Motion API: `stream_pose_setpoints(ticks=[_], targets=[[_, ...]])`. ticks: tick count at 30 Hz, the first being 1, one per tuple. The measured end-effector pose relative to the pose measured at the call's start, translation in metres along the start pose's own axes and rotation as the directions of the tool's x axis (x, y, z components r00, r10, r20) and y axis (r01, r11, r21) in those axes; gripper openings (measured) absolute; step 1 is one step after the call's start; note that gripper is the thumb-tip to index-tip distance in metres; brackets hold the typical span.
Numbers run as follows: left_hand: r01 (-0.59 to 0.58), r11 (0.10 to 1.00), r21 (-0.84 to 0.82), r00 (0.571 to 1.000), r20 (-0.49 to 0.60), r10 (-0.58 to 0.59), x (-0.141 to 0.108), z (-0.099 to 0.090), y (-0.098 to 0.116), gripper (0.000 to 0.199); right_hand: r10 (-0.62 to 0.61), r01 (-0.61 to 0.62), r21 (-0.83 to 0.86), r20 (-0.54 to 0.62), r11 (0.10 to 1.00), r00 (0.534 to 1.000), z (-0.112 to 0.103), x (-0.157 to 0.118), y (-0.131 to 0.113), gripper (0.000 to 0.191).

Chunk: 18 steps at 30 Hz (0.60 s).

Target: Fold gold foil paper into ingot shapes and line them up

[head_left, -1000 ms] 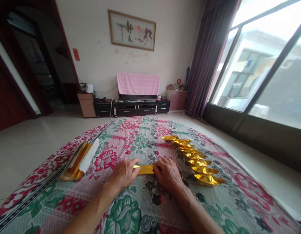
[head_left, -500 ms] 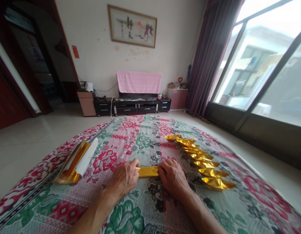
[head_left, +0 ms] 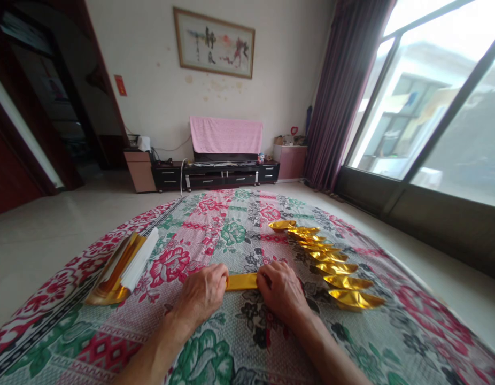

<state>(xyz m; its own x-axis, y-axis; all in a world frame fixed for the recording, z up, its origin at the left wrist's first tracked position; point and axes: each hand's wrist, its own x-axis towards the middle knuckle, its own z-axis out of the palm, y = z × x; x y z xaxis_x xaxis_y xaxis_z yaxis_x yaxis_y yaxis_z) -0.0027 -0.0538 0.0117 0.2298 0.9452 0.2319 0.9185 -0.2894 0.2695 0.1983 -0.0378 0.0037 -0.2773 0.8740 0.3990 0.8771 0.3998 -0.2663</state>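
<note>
A folded strip of gold foil paper [head_left: 242, 281] lies level between my two hands, low over the flowered tablecloth [head_left: 215, 353]. My left hand [head_left: 205, 289] is closed round the strip's left end. At the right end my right hand [head_left: 281, 286] grips it with curled fingers; both ends are hidden under the fingers. To the right runs a slanting row of several boat-shaped gold paper ingots [head_left: 356, 300]. On the left lies a bent stack of gold foil sheets [head_left: 121, 267] with white backs.
The round table's edge curves away at both sides. Beyond it stand a low black TV cabinet [head_left: 223, 179] and a screen under a pink cloth [head_left: 226, 133]. A purple curtain [head_left: 333, 96] hangs beside the large window at right.
The view has shifted slightly, so everything sits a little further left. Both hands keep hold of the strip, with the fingers slightly changed at its ends.
</note>
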Motion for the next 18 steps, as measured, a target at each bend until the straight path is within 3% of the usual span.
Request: stream_pose_setpoints(ticks=[18], targets=[[0.035,0.999,-0.023,0.999,0.005,-0.035,-0.0007,0.0015,0.0004,0.021,0.028,-0.028,-0.019,0.008,0.999,1.0,0.0028,0.0017,-0.0002,0.023]])
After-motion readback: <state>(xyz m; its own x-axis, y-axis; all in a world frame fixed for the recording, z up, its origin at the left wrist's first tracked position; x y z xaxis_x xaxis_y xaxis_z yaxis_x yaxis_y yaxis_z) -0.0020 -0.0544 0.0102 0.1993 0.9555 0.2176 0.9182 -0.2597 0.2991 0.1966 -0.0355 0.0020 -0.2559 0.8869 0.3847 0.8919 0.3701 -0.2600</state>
